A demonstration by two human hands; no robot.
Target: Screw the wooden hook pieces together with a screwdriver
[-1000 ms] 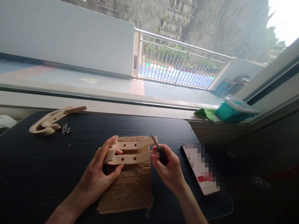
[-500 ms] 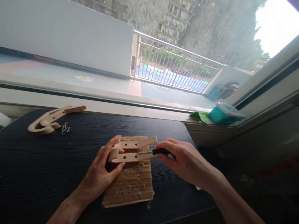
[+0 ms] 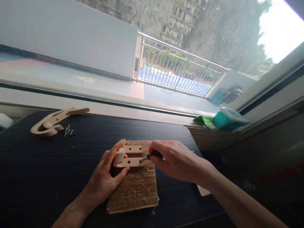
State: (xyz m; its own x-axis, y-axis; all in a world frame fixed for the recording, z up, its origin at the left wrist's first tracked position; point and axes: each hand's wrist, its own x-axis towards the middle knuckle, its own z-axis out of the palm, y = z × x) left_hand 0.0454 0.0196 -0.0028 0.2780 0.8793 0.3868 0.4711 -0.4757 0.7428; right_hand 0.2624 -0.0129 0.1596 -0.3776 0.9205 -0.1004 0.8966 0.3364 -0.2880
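While the right hand (image 3: 175,160) grips the screwdriver (image 3: 155,154), its fingers closed round the black handle, the shaft slants down to the right-hand hole of the near hook (image 3: 133,162); whether the tip sits in a screw I cannot tell. The left hand (image 3: 102,172) is half curled, pinning the near hook and the far hook (image 3: 135,149) by their curled ends, thumb along the near edge, one fingertip between the two. Both lie side by side across the far part of the pitted board (image 3: 135,193), which rests on the dark table (image 3: 59,167).

The right hand stands in the way of the hooks' right ends and most of the handle. Its forearm passes over the phone (image 3: 202,190), leaving only the ends in sight. The left fingers cover some of the board's left edge.

Well apart, by the table's far left corner, lie two spare hooks (image 3: 47,125), nested, with a small heap of screws (image 3: 68,130) just beside them. On the sill, a green cloth (image 3: 203,121) touches or nearly touches a teal tub (image 3: 228,119) with a clear lid. Beyond the glass runs a metal railing (image 3: 182,63).
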